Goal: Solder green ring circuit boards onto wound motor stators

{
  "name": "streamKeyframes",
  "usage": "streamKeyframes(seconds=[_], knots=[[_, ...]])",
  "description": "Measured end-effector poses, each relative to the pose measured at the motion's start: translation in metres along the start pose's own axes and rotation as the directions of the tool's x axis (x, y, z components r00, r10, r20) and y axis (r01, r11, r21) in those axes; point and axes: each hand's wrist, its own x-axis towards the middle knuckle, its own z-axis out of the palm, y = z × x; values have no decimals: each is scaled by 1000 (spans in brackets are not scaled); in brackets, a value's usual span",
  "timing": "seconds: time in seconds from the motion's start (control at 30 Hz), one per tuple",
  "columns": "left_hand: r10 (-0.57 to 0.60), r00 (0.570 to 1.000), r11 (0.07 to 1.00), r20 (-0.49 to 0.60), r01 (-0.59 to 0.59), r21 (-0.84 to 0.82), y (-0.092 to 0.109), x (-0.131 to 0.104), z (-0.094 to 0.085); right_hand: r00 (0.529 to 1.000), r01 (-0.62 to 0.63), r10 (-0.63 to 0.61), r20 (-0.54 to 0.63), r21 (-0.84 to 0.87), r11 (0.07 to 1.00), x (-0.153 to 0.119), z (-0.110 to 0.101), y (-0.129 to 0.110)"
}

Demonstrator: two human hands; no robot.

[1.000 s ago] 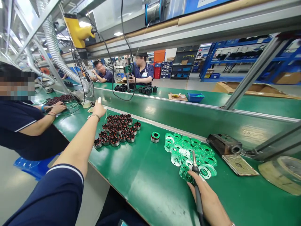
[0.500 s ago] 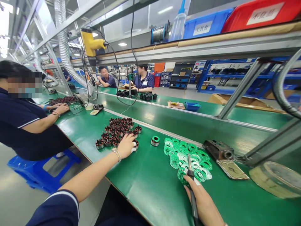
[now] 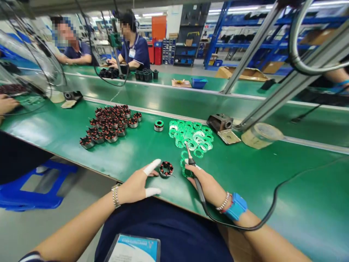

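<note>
My left hand [image 3: 139,183], with white finger cots on thumb and a finger, is spread beside a motor stator [image 3: 166,169] that stands on the green bench near its front edge. Dark coils with copper windings line the stator's ring. In my right hand [image 3: 205,182] is a soldering iron [image 3: 198,185], its tip pointing away toward a spread of green ring-shaped circuit boards [image 3: 191,134]. The fingertips of that hand are also at a few green rings [image 3: 184,162] close by; whether they pinch one I cannot tell. One stator with a green ring on top [image 3: 158,126] stands farther back.
A cluster of several stators [image 3: 110,123] stands at left. Behind the green boards are a soldering iron holder [image 3: 220,123] with a sponge [image 3: 229,137] and a tape roll [image 3: 262,135]. The iron's cord [image 3: 268,214] trails right. Co-workers sit across the bench and at left.
My left hand has moved from the stator cluster to the bench front, where a single stator now stands, and its fingers have opened. The view has tilted down and turned right.
</note>
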Motion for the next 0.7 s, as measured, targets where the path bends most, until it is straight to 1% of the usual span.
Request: streamKeyframes(seconds=[0.07,0.13,0.23,0.3,0.37,0.43,0.5,0.57,0.63,0.7], knots=[[-35,999,998,-41,37,53,-10,-4,-7,999,8,-7,-36,29,1000,-4,0,0],[-36,998,989,-55,44,142,-18,-1,-11,995,9,-5,-95,42,999,-6,-1,0],[25,1000,980,0,-25,195,-21,16,-11,989,-8,15,-147,49,999,-8,-6,-2],[60,998,983,25,-63,173,-18,30,-6,992,-18,26,-122,61,998,-9,-10,-5],[75,997,986,37,-79,144,-13,42,0,998,0,5,-57,88,996,-11,-12,-8],[79,996,989,42,-84,125,-10,49,5,1000,19,-18,-11,98,995,-11,-11,-11],[75,997,990,30,-78,115,-9,49,9,1000,-1,2,-21,75,997,-11,-9,-12],[65,998,989,-3,-64,132,-7,43,11,998,-39,42,-47,54,998,-12,-7,-15],[67,997,979,-44,-57,196,-4,34,12,998,-47,49,-29,72,996,-15,-4,-20],[90,993,954,-72,-65,294,1,24,10,999,-24,26,-18,103,994,-20,-2,-28]])
